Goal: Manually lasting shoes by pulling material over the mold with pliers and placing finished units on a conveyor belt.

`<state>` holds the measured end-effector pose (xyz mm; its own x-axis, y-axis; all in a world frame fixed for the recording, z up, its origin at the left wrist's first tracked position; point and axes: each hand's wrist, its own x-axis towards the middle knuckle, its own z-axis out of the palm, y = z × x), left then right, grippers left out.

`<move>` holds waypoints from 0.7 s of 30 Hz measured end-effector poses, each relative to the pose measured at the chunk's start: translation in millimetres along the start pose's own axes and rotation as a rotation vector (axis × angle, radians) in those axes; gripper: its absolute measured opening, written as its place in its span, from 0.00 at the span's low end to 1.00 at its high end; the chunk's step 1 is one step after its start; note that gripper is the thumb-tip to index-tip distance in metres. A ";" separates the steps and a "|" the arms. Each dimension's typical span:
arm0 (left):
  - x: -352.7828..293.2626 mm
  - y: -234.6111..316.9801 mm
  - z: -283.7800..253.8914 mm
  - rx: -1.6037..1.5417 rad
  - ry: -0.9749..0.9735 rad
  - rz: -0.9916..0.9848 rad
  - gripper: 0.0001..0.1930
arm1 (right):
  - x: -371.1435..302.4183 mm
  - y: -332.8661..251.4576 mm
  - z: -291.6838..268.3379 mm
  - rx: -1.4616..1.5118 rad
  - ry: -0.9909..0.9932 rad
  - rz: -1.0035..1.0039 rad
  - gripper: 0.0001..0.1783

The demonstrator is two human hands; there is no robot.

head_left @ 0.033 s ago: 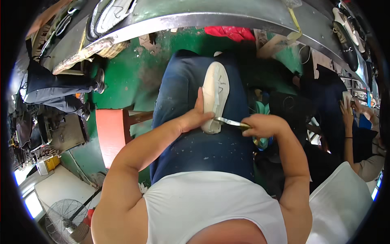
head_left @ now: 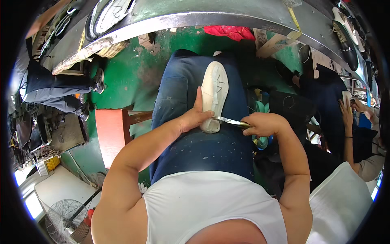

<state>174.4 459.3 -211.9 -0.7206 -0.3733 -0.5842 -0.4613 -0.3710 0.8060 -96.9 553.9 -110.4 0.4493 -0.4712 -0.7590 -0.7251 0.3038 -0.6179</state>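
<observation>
A cream-coloured shoe lies bottom up along my thighs, with dark marks drawn on its pale underside. My left hand grips its near left side, the forefinger stretched along the edge and the thumb across the near end. In my right hand is a slim hand tool with a silver metal head and a dark, brassy handle. The tool's tip meets the shoe beside my left thumb. Whether it is pincers or a blade I cannot tell.
A metal-edged workbench curves across the far side. A salmon-coloured block stands to my left, a wire fan lower left. Green tape-like rolls sit by my right leg. A co-worker's hands hold a pale object at the right.
The shoe and the tool have shifted a hair to the left. Both of my hands keep the same grip.
</observation>
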 end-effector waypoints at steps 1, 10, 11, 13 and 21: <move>1.3 -2.2 3.6 -0.121 0.042 0.026 0.58 | 0.5 1.1 -3.8 -0.015 0.004 -0.021 0.18; 27.1 -42.2 7.5 0.102 0.245 0.242 0.59 | 81.2 6.8 -9.9 0.262 0.682 -0.133 0.25; 28.0 -42.0 1.2 0.264 0.296 0.286 0.60 | 85.8 11.0 -5.5 0.339 0.685 -0.145 0.25; 24.4 -10.6 1.1 0.681 0.445 0.367 0.55 | 86.8 32.4 5.3 0.537 0.729 -0.187 0.26; 45.5 80.4 -57.2 -0.260 0.222 0.035 0.29 | 21.9 26.6 -24.3 0.271 1.042 -0.116 0.21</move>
<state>134.1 363.8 -179.1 -0.5905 -0.5547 -0.5862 -0.2706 -0.5482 0.7914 -119.0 531.6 -138.5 -0.2499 -0.9420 -0.2241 -0.5101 0.3248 -0.7964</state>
